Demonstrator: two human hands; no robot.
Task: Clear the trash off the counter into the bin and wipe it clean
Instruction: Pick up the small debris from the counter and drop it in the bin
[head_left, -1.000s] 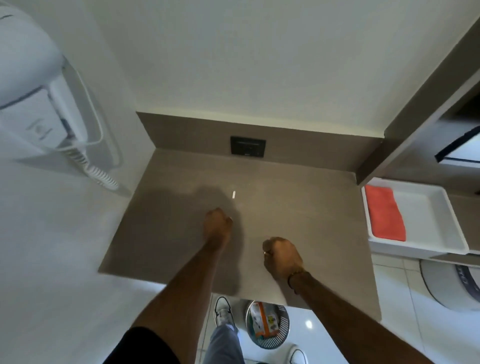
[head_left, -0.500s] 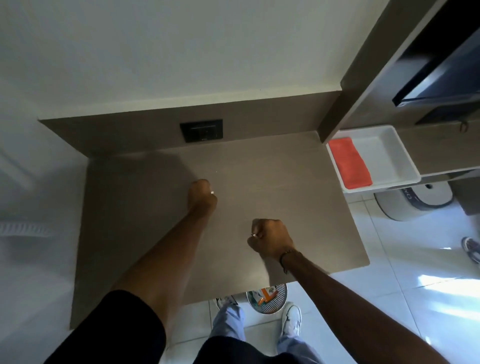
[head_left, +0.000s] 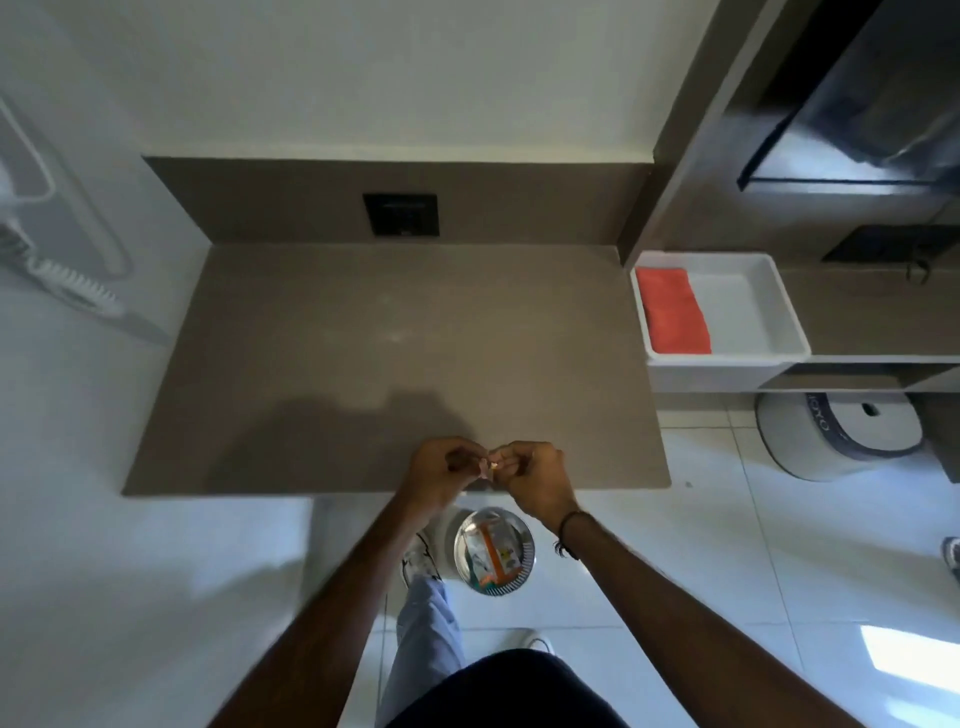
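Note:
The brown counter (head_left: 395, 364) carries only faint pale smudges near its middle. My left hand (head_left: 440, 470) and my right hand (head_left: 535, 475) meet fingertip to fingertip over the counter's front edge, pinching small pale scraps of trash (head_left: 490, 466) between them. Straight below them on the floor stands a round metal bin (head_left: 525, 551) with orange and white packaging inside. An orange cloth (head_left: 672, 310) lies folded in a white tray (head_left: 753, 306) to the right of the counter.
A black socket plate (head_left: 401, 215) sits in the backsplash. A white wall-mounted hair dryer (head_left: 57, 244) with a coiled cord hangs on the left. A round white device (head_left: 836, 434) rests on the tiled floor under the right shelf. My legs and shoes stand beside the bin.
Both hands pulled back from the middle of the counter to its front edge and came together over the bin. The small white scrap is gone from the counter's surface.

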